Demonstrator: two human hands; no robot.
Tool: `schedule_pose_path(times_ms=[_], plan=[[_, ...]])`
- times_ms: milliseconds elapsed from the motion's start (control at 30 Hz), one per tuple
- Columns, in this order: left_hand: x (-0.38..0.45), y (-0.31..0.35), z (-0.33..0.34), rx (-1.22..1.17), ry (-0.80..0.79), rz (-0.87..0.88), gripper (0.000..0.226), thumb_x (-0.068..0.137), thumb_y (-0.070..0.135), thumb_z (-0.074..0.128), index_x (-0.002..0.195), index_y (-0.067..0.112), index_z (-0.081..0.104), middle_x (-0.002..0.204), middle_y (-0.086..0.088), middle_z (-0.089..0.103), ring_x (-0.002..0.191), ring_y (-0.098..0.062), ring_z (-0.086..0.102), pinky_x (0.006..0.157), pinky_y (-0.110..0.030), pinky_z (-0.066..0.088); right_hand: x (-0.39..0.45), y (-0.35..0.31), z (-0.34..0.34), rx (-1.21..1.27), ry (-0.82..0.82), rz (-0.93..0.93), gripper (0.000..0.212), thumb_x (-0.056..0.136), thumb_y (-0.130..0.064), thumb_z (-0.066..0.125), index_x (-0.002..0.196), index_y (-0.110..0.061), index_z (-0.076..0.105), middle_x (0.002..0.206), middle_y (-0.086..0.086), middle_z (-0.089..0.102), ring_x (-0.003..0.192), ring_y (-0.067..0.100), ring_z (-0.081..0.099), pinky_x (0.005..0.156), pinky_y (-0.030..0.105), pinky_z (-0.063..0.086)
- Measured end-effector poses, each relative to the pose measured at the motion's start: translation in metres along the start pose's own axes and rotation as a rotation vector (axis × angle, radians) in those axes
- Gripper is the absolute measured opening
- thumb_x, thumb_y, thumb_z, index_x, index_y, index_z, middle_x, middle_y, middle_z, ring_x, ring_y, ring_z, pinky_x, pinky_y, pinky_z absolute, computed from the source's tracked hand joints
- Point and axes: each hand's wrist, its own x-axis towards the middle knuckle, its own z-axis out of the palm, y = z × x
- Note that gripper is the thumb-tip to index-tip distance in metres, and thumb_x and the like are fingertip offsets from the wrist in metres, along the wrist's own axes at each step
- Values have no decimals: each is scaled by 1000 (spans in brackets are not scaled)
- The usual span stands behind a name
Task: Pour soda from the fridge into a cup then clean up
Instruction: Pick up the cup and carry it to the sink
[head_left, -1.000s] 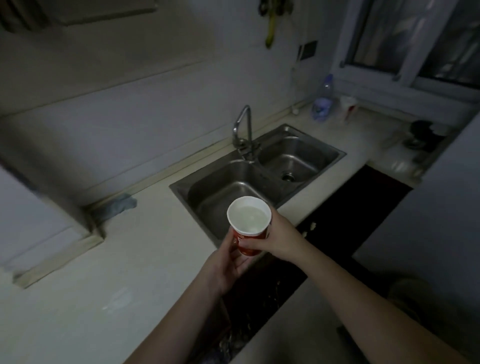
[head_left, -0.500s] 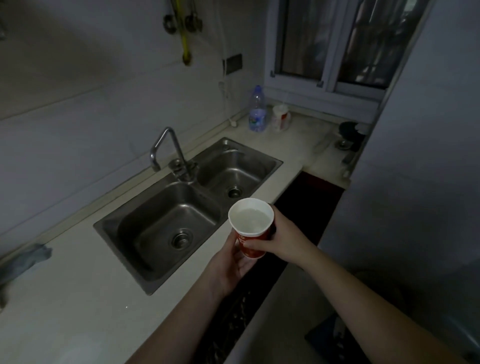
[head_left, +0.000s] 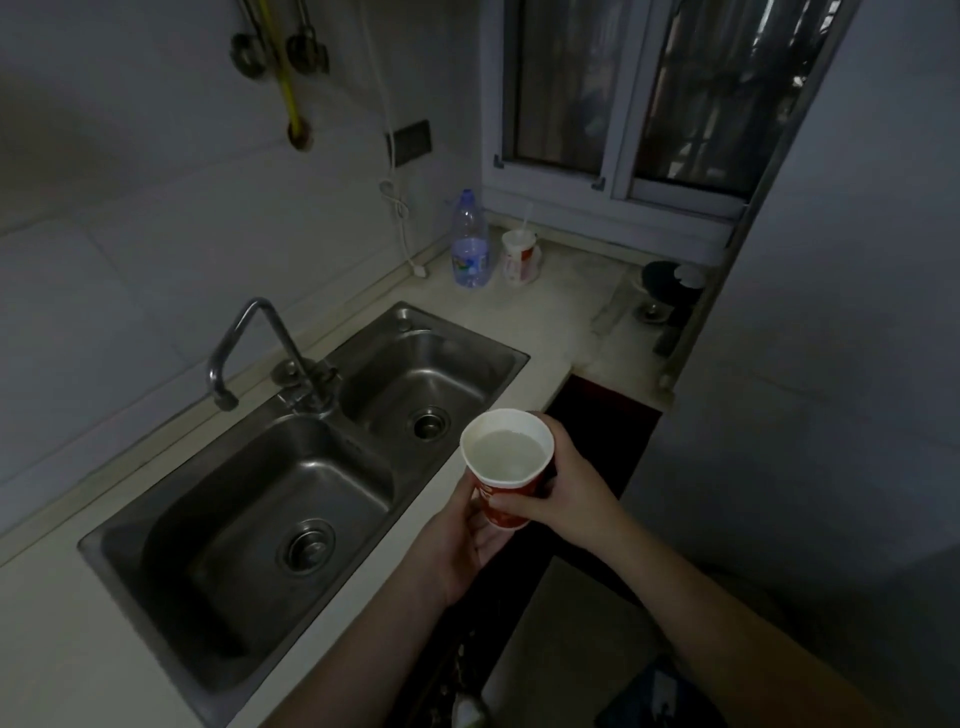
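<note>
A red paper cup (head_left: 506, 467) with a white inside holds pale liquid and stands upright in both my hands, just off the front right corner of the sink. My right hand (head_left: 566, 486) grips its side, fingers curled round the wall. From below and the left, my left hand (head_left: 467, 540) cups its base, thumb against the wall. The steel double sink (head_left: 467, 410) lies to the left, with its tap (head_left: 249, 348) pointing over the left basin.
A plastic bottle (head_left: 470, 244) and a white cup with a straw (head_left: 519, 257) stand at the counter's far end under the window. Utensils (head_left: 280, 57) hang on the wall. A grey wall or appliance side (head_left: 831, 364) stands close on the right. Dark floor lies below the counter edge.
The view has swung right along the counter, so the sink now sits further left. The cup stays upright in both hands, held the same way.
</note>
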Motion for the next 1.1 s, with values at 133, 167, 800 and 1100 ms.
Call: schedule_pose_path(times_ms=[133,167,800,1100], plan=[[37,29,-4,-6,-27,-5,57,85,55,57,113,6,66,100,-12,75,86,-20,73,65,-25,58,43,0,0,-8,11,-1,90,59,-35,90,132,-39,38,120,-29,54,114,-10,49,96,18,42],[46,37,-4,-6,-33,-8,56,85,54,57,112,6,66,98,-12,75,85,-19,73,65,-25,58,53,0,0,-11,11,1,90,59,-35,90,133,-38,38,119,-30,55,114,-9,50,96,19,43],[140,127,2,38,-63,13,44,92,52,54,109,13,66,93,-7,76,79,-14,74,68,-26,55,177,-3,-12,-4,38,-38,91,58,-45,87,133,-46,35,124,-28,53,117,1,53,97,35,50],[205,154,20,37,-23,26,44,93,50,54,114,13,66,102,-8,75,92,-20,72,71,-28,55,250,28,-39,7,-24,-23,87,61,-37,88,132,-40,38,119,-31,55,112,-5,55,88,21,50]])
